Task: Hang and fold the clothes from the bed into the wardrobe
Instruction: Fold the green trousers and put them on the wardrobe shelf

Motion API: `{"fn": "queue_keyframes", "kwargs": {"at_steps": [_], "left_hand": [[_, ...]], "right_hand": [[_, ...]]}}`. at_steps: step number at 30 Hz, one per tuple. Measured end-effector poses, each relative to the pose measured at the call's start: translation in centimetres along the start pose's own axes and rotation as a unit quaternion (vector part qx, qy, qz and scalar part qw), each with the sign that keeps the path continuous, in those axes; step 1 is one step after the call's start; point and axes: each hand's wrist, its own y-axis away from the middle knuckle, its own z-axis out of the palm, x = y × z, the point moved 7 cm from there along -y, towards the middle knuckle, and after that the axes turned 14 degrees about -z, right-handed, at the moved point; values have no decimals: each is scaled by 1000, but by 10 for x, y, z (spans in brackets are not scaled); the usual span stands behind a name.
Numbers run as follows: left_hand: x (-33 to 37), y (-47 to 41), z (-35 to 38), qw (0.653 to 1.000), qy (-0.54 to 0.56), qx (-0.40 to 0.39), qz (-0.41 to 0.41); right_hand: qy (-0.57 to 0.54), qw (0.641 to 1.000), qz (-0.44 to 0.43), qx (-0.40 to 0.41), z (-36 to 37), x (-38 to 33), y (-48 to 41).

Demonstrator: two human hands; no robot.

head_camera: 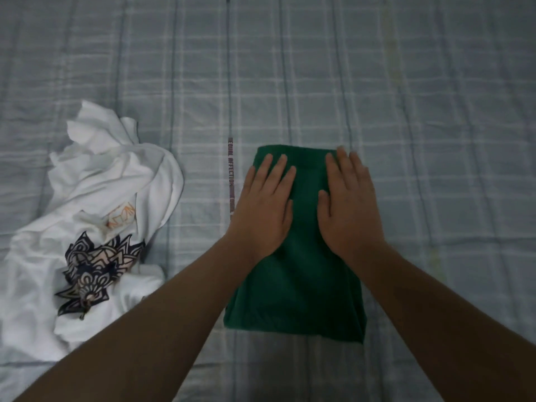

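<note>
A pale blue-grey checked sheet is spread across the whole view. It is crossed by lighter and darker lines and marked by soft creases. A narrow printed band is seen running up the middle of the sheet, lettered along its length. The word "AFFECTION" can be read there, while the rest is blurred. A faint yellowish streak is seen on the sheet's right part, running lengthwise.

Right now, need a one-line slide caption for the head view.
Both hands, left and right, press flat on a folded green garment; crumpled white printed shirt beside it on the checked bedsheet.
</note>
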Motion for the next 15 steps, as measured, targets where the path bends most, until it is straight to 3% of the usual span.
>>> {"fn": "queue_keyframes", "kwargs": {"at_steps": [4, 7, 15], "left_hand": [[-5, 69, 22, 998, -3, -49, -45], [-16, 98, 46, 995, -32, -80, -57], [-31, 97, 71, 992, -88, -74, -56]], "right_hand": [[7, 995, -60, -74, 17, -52, 56], [31, 987, -54, -145, 47, -49, 87], [56, 983, -23, -171, 79, -16, 96]]}}
